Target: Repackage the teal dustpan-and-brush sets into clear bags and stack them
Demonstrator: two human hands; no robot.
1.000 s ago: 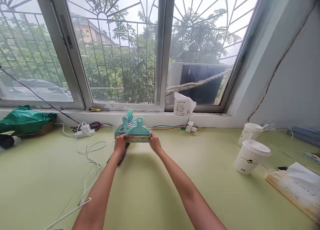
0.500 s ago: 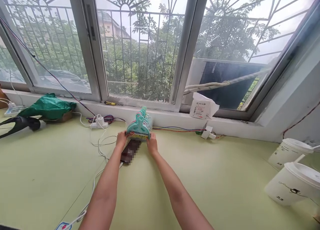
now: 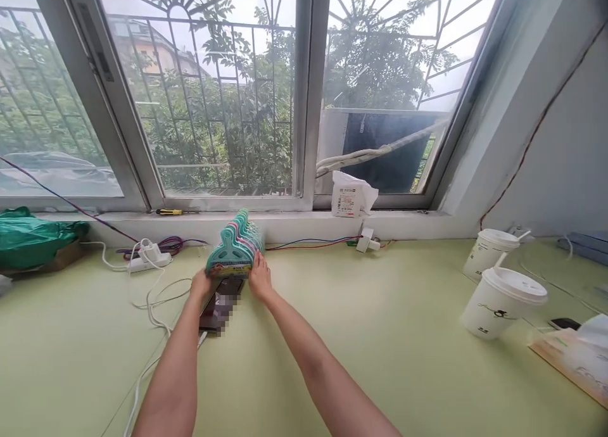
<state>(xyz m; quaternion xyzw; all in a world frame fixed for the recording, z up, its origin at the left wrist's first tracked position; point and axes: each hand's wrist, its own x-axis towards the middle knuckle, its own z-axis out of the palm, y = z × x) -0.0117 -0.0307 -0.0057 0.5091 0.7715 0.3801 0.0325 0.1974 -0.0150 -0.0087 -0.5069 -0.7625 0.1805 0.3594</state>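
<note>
My left grip [image 3: 201, 284] and right grip [image 3: 259, 277] pinch the stack [image 3: 232, 250]; phone [image 3: 218, 303] just below, cups [image 3: 503, 304] lower right, green desk [image 3: 380, 335], window [image 3: 223, 120] up top.

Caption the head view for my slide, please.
Left hand and right hand hold opposite sides of a row of mostly teal dustpan-like items near a smartphone on a green table.

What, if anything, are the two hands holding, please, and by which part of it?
The left hand and right hand hold the row of teal pieces between them, at its lower left and right sides near the front.
</note>
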